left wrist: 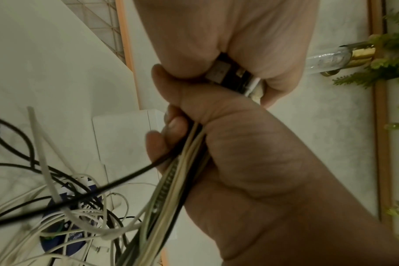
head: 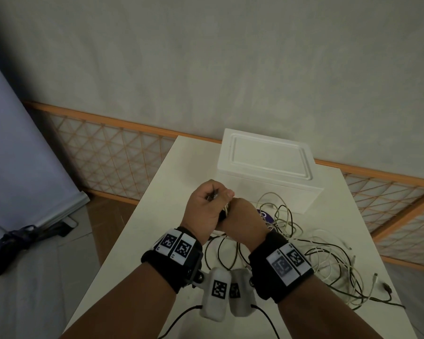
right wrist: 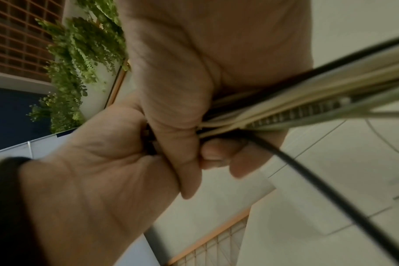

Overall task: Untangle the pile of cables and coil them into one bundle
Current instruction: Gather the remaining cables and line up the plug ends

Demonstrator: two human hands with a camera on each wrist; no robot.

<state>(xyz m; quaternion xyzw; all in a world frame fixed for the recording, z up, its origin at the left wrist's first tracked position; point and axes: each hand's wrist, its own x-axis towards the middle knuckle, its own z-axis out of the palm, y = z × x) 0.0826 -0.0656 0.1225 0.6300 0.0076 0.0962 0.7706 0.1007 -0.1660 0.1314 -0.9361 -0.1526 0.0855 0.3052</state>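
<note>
Above the white table (head: 157, 216) my two hands meet, both closed around one gathered bunch of cables. My left hand (head: 213, 194) grips the plug ends (left wrist: 219, 71), a metal USB plug showing between its fingers (left wrist: 273, 84). Just below it, my right hand (head: 240, 211) grips the bunch of white and black cables (left wrist: 171, 180) in its fist. The right wrist view shows the same bunch (right wrist: 307, 100) leaving my right hand (right wrist: 205, 135), with my left hand (right wrist: 125, 144) beside it. The rest of the cables lie tangled in loose loops (head: 304, 253) on the table to the right.
A white foam box (head: 264, 162) stands at the back of the table, just beyond my hands. A dark blue round object (head: 264, 215) lies under the cable loops. Loose plug ends (head: 387, 288) rest near the right front edge. An orange lattice fence (head: 108, 155) runs behind the table.
</note>
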